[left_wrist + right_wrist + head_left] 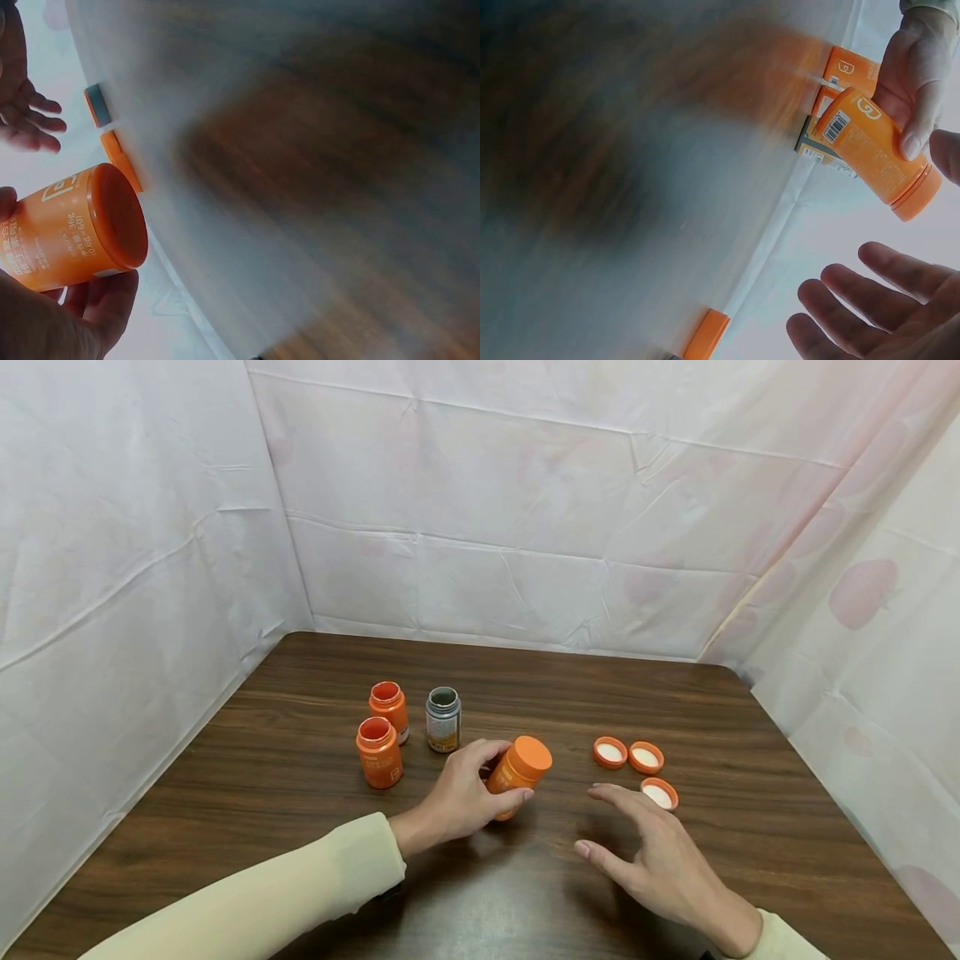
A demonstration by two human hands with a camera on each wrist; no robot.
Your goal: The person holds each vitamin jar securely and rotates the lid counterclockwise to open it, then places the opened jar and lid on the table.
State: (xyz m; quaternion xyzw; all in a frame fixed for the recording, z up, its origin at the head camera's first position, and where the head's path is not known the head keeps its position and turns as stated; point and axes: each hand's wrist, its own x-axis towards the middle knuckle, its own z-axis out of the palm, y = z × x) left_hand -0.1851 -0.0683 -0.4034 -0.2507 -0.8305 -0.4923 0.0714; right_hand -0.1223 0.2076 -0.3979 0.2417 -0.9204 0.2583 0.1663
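My left hand [465,789] grips an orange bottle [510,781], fingers and thumb round its sides. The bottle is tilted to the right, an orange screw cap [533,755] on its top. Its printed label [52,229] shows in the left wrist view, and a barcode side in the right wrist view. Held off the tabletop, the bottle [874,142] has its base clear of the wood. To its right my right hand [667,864] hovers over the table with fingers spread and nothing in them, apart from the bottle.
Left of the bottle stand two uncapped orange bottles [381,760] and an uncapped grey bottle [443,727]. Three loose orange caps [647,757] lie insides up beyond my right hand. White sheeting [480,585] hangs round the dark wooden table [315,668].
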